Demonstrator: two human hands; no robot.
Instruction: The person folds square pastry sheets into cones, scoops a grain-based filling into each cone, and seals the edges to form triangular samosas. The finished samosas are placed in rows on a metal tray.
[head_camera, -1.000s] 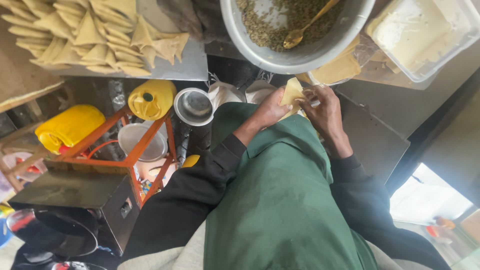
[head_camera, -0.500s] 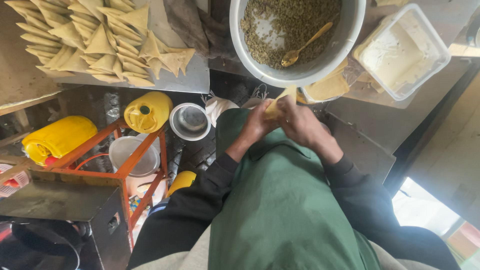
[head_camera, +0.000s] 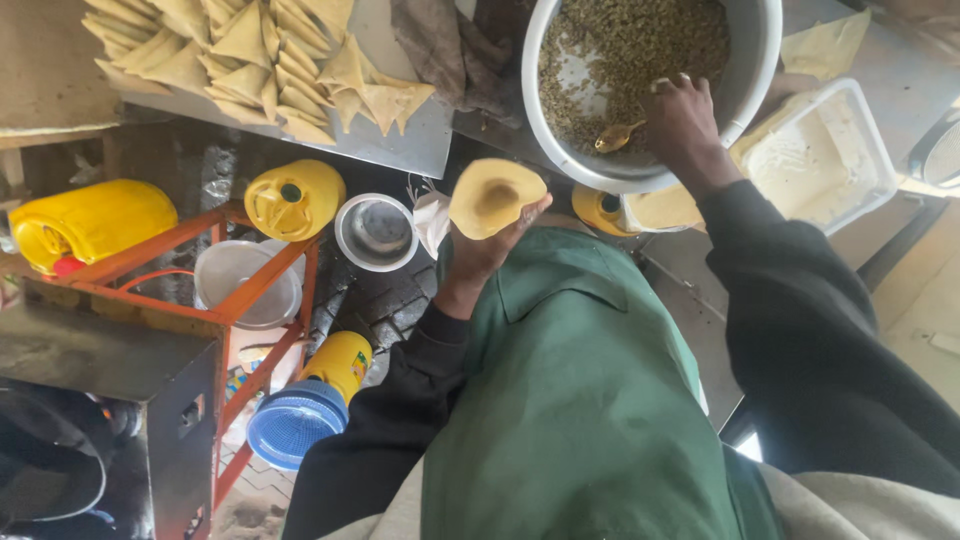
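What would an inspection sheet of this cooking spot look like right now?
Surface: a metal tray carries a pile of folded pastry triangles.
Job's things: an open pastry cone; a big bowl of green filling with a spoon; a white tub.
Clutter: yellow jugs, small metal bowl, orange rack.
Hands: left hand holds the cone; right hand is in the bowl at the spoon.
Cables: nothing seen.
Surroundings: paved ground below.
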